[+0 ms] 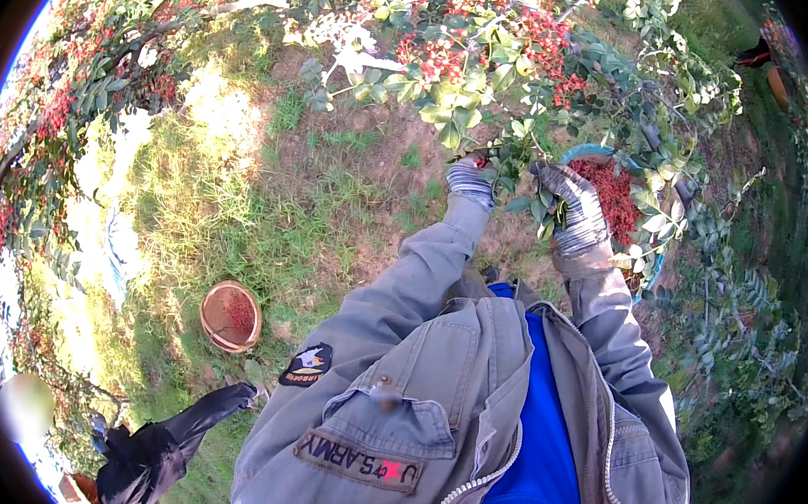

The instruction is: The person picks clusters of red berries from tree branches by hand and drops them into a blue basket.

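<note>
Both my hands wear striped gloves with dark fingers and reach in among the leaves of a bush with red berries. My left hand is closed at a small bunch of red berries, its fingertips partly covered by foliage. A short way to its right, my right hand bends its fingers round a leafy twig. Beside and partly behind the right hand stands a blue-green tub holding a heap of picked red berries. Leaves hide part of the tub's rim.
Berry-laden branches hang ahead and on both sides. On the grass to the left sits a tan basket with red berries inside. A person in dark clothes is at the lower left. An orange container shows far right.
</note>
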The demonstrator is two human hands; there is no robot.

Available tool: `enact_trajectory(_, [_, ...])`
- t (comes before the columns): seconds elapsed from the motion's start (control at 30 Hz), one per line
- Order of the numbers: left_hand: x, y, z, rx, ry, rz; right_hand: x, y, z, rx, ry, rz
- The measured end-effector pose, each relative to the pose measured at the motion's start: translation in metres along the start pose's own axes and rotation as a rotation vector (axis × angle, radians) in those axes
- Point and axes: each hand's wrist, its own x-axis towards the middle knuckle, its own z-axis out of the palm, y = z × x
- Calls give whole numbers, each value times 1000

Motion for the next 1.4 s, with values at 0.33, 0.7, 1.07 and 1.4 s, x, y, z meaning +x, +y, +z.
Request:
enact_trajectory(0.33, [41,-72,-32,207,37,31,-5,-8,6,-35,3,11])
enact_trajectory(0.7, [-10,22,7,107,105,157,-5,-10,-3,48,21,116])
enact_trajectory(1.07, [-7,-1,-28,-59,123,-301,-4,-10,4,-1,40,53])
enact_trajectory(1.4, [-40,14,-3,-306,54,-339,1,9,-19,24,-21,-31])
